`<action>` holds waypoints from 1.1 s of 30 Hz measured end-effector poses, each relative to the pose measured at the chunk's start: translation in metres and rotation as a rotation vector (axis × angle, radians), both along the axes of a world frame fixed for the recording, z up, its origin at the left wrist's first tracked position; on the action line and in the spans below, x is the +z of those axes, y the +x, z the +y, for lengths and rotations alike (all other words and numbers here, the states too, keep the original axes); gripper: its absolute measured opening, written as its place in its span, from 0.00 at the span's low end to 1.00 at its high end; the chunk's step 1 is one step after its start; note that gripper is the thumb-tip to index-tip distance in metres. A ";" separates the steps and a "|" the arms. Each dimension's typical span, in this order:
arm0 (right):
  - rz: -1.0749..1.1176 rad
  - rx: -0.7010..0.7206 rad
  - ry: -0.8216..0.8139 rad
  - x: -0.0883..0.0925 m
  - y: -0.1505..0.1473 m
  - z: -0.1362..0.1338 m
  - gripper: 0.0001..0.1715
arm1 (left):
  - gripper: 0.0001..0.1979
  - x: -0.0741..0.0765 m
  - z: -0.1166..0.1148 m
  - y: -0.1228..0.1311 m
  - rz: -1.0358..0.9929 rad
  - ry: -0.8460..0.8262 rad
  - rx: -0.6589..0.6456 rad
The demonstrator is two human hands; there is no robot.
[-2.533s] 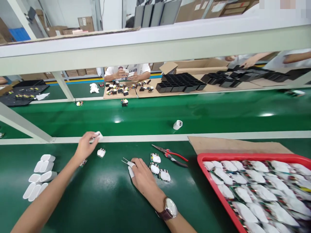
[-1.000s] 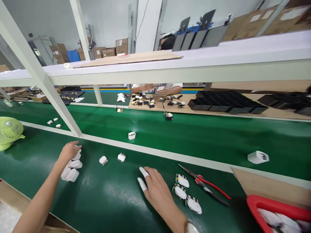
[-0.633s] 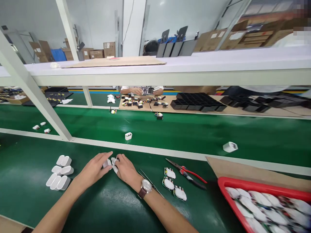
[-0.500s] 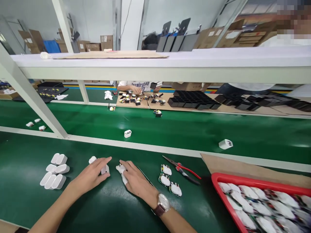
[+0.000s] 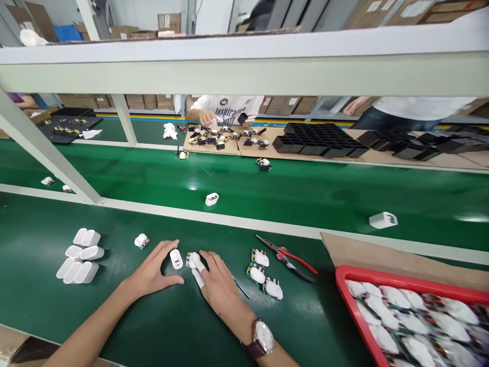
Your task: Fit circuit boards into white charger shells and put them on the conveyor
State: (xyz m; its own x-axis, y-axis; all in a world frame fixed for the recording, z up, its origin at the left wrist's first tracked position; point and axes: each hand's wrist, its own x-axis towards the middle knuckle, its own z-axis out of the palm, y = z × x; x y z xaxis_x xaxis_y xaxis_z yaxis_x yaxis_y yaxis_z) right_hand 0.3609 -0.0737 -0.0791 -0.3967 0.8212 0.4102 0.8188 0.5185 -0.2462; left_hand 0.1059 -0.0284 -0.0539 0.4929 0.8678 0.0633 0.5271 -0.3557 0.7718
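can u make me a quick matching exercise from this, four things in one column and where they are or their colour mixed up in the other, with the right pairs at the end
Things
1. pliers
2. slotted white housing
3. tray
4. white-topped board beside the housing

Places and colours
A. at the fingers of the right hand
B. red all along its visible rim, cut off by the picture edge
C. partly red, partly black
D. between the thumb and fingers of the left hand

Right pairs: 1-C, 2-D, 3-B, 4-A
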 end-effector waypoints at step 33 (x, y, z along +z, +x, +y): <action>0.154 0.134 0.059 0.049 -0.002 -0.016 0.27 | 0.45 0.001 -0.011 0.005 -0.047 0.018 -0.175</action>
